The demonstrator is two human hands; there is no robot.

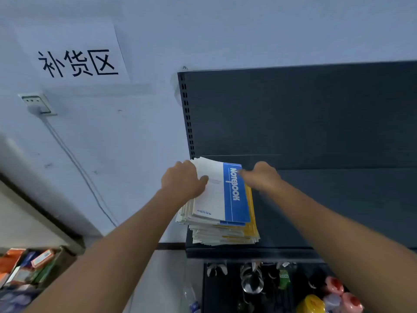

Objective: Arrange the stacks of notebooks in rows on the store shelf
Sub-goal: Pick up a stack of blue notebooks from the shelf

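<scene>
One stack of notebooks [222,199] sits on the shelf [316,211]; left hand [182,181] and right hand [259,176] grip its sides; the rest looks bare.

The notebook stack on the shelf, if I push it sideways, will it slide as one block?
Probably not: the notebook stack is already fanned, so its thin covers would likely shear apart. It looks heavy. Bracing both sides, as the left hand and right hand do, should help.

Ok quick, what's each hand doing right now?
Left hand: flat on the top notebook of the stack, thumb on the cover, fingers wrapped over its left edge.
Right hand: at the notebook's right edge; cannot tell its grip.
</scene>
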